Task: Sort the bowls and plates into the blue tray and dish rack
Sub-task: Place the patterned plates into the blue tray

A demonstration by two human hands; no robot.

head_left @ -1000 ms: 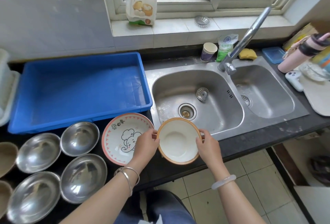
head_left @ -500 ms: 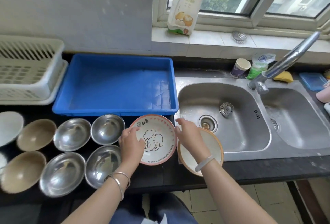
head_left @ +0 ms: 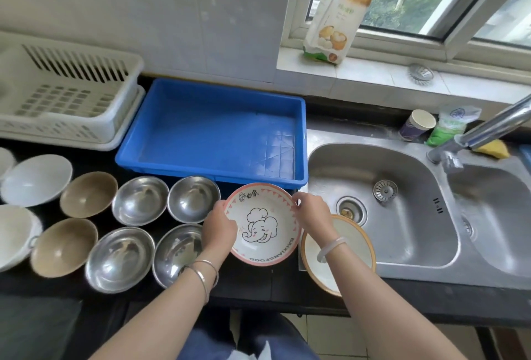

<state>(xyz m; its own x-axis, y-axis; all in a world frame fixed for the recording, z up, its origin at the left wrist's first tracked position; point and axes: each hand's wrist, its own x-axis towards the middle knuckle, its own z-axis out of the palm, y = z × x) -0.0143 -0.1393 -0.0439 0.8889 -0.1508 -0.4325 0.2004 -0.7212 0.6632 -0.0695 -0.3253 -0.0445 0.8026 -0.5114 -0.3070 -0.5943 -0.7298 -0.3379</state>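
Pink-rimmed elephant plate (head_left: 263, 224) between hands: left hand (head_left: 219, 227) grips left rim, right hand (head_left: 311, 213) pinches right rim.

Worktop (head_left: 253, 285) from left to right
We see the dish rack (head_left: 86, 127) back left, the tray (head_left: 201, 135) just right of it, then the sink (head_left: 402, 233); bowls (head_left: 140, 200) lie in two rows before rack and tray, a plate (head_left: 263, 224) just right of them

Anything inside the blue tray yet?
No dishes show inside the blue tray; its floor is bare. The near wall covers a thin strip of floor.
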